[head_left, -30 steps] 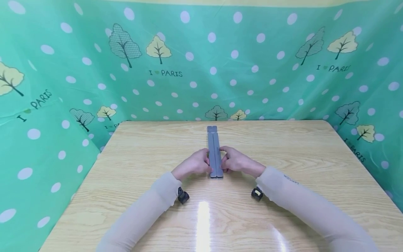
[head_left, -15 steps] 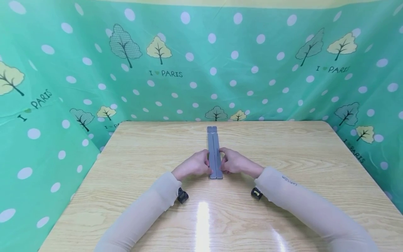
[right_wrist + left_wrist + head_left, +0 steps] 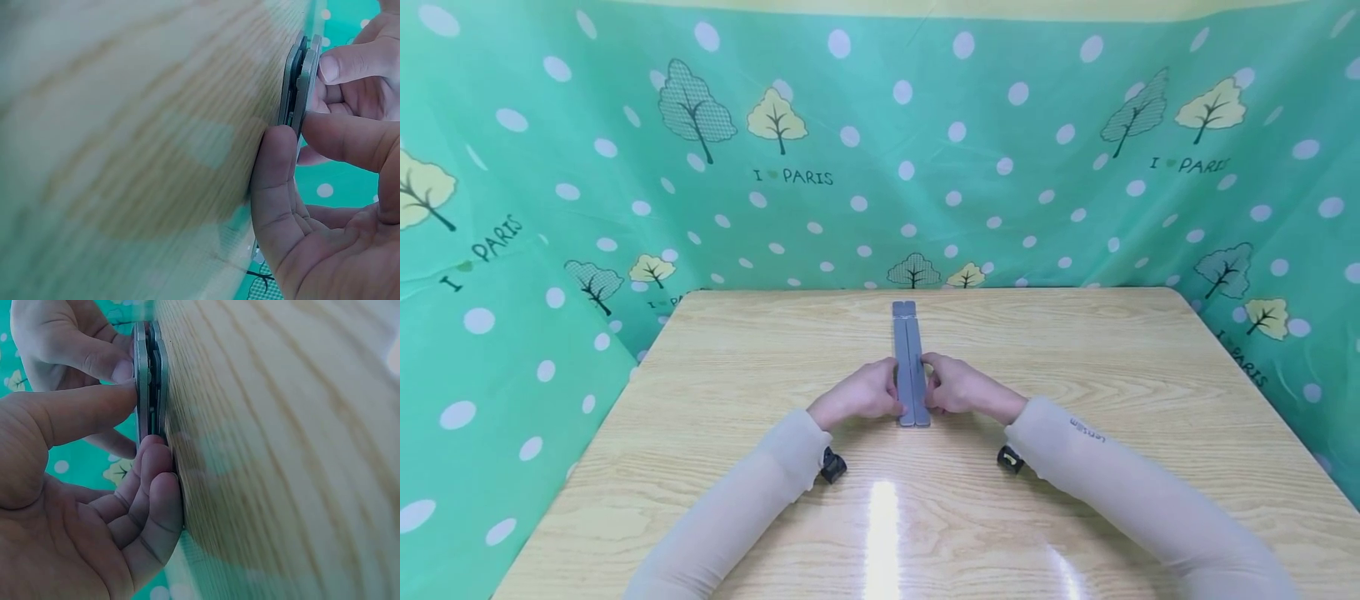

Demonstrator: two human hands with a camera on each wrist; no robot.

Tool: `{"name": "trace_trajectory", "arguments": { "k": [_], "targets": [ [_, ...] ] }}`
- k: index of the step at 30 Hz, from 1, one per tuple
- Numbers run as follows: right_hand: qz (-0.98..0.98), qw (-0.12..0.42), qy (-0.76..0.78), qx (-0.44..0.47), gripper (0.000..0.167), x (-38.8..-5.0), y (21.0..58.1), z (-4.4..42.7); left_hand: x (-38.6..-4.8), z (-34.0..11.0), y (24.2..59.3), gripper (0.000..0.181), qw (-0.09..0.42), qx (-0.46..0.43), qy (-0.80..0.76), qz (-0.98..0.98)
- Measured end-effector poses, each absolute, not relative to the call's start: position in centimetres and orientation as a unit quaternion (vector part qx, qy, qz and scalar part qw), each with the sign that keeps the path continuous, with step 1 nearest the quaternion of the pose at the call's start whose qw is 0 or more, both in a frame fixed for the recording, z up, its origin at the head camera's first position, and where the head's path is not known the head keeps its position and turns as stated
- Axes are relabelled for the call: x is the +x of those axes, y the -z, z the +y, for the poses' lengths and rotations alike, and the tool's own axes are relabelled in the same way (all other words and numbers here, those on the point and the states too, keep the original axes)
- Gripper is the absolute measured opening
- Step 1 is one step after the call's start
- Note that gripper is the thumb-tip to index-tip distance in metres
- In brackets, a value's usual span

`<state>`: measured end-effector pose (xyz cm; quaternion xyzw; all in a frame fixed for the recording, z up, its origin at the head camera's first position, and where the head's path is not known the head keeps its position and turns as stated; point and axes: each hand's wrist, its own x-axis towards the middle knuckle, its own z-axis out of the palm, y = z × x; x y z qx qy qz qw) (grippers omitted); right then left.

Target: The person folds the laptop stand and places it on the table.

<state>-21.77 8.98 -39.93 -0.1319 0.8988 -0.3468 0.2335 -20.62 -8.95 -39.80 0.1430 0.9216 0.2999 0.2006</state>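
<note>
A folded grey laptop stand [image 3: 912,350] lies lengthwise on the table, its two long bars side by side and a short hinged piece at the far end. My left hand [image 3: 874,390] pinches its left edge near the close end, thumb on top and fingers curled by the lower layer in the left wrist view. From the opposite side my right hand [image 3: 961,384] pinches the right edge in the same way. Both wrist views show the stand's stacked layers [image 3: 144,394] edge-on, with a narrow gap between them. Its underside is hidden.
The wood-grain table [image 3: 745,350] stretches around the stand on all sides. A green dotted curtain [image 3: 865,150] hangs behind the table and along its sides. Small black wrist cameras [image 3: 832,465] sit under both cuffs, just above the tabletop.
The stand's near end has settled slightly lower; a dark strip under it a second ago no longer shows. Both hands keep their hold and barely move.
</note>
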Motion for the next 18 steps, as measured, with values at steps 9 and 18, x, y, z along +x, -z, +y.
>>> {"name": "trace_trajectory", "arguments": {
  "k": [9, 18],
  "targets": [
    [0.891, 0.232, 0.367, -0.131, 0.077, -21.8, 40.0, 9.0, -20.6, -9.2, 39.8, 0.076, 0.199, 0.147, -0.296, 0.922],
    [0.868, 0.229, 0.418, -0.142, 0.07, -21.5, 39.8, 10.5, -20.5, -9.9, 39.3, 0.064, 0.159, 0.178, -0.278, 0.931]
  ]
}}
